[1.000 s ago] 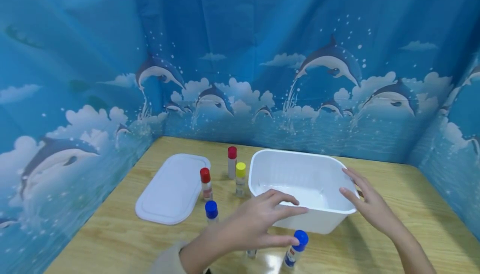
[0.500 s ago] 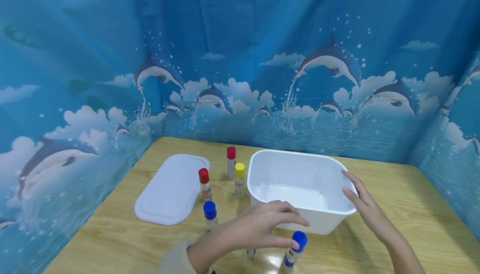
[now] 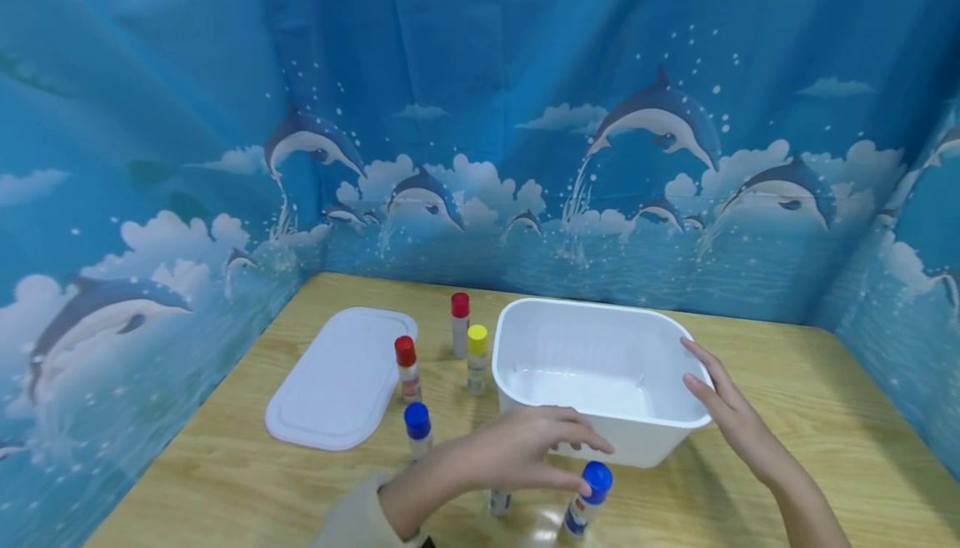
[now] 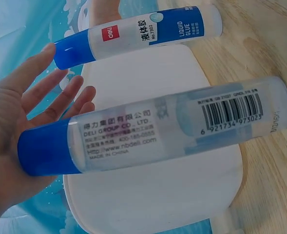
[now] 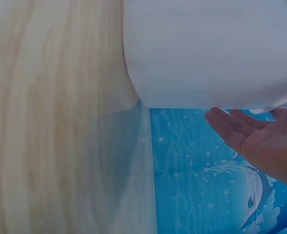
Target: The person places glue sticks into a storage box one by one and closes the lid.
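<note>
In the head view my left hand (image 3: 517, 452) hangs over two glue bottles in front of a white plastic box (image 3: 600, 435). Its thumb is at the blue cap of the right-hand liquid glue bottle (image 3: 579, 516), fingers loosely bent and spread. The left wrist view has that bottle (image 4: 148, 33) at the thumb tip, with a second blue-capped glue bottle (image 4: 177, 126) upright closer to the camera. My right hand (image 3: 738, 419) rests at the box's right rim, fingers relaxed. In the right wrist view, its fingers (image 5: 226, 127) lie along the box's end wall (image 5: 206, 58).
A white lid (image 3: 341, 381) lies flat at the left. Between lid and box stand a red-capped bottle (image 3: 408, 381), another red-capped one (image 3: 461, 336), a yellow-capped one (image 3: 477, 369) and a blue-capped one (image 3: 418, 435). A dolphin-print curtain (image 3: 480, 115) surrounds the wooden table (image 3: 225, 481).
My left hand has dropped slightly from beside the box's front rim, its fingers lower near the blue cap. My right hand stays at the rim with only a small shift. The bottles stand as before.
</note>
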Demonstrator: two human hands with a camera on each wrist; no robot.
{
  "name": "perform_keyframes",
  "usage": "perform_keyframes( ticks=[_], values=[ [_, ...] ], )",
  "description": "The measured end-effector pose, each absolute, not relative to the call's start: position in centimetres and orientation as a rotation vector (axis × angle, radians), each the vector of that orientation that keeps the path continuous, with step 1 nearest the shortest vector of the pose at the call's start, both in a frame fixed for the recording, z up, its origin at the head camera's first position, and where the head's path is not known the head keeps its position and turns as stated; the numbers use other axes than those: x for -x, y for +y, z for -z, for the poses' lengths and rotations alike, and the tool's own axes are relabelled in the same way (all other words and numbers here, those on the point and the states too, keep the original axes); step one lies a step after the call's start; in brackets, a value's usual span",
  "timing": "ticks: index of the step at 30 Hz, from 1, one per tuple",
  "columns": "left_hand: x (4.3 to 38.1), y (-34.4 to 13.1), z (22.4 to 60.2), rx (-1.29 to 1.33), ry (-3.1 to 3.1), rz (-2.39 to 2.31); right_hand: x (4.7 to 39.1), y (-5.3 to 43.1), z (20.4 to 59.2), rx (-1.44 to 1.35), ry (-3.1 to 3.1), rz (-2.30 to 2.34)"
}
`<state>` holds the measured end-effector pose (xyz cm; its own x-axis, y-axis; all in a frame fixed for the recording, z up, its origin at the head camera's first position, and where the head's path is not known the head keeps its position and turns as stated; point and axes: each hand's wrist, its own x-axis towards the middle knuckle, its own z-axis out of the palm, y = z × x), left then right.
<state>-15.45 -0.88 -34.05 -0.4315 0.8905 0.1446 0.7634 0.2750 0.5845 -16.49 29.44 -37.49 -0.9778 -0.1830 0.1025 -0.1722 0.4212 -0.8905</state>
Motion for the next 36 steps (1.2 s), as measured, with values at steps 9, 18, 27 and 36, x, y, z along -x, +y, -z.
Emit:
perform_keyframes(
  ticks=[9, 18, 27, 36],
  values=[
    [15.6, -0.6, 33.8, -1.577, 2.297, -0.826, 16.4, 29.4, 37.6, 0.348, 2.65, 1.649],
    [16.3, -0.3, 33.7, -1.486, 2.144, -0.872, 16.6, 29.5, 37.5, 0.318, 2.643, 1.636],
    [16.7, 0.0, 33.6, -1.54, 2.073, -0.796, 16.4, 29.4, 37.4, 0.347, 2.643, 1.643],
    [17.1, 0.4, 33.9, -1.573, 2.045, -0.763, 16.4, 29.5, 37.5, 0.341, 2.639, 1.633]
  ],
)
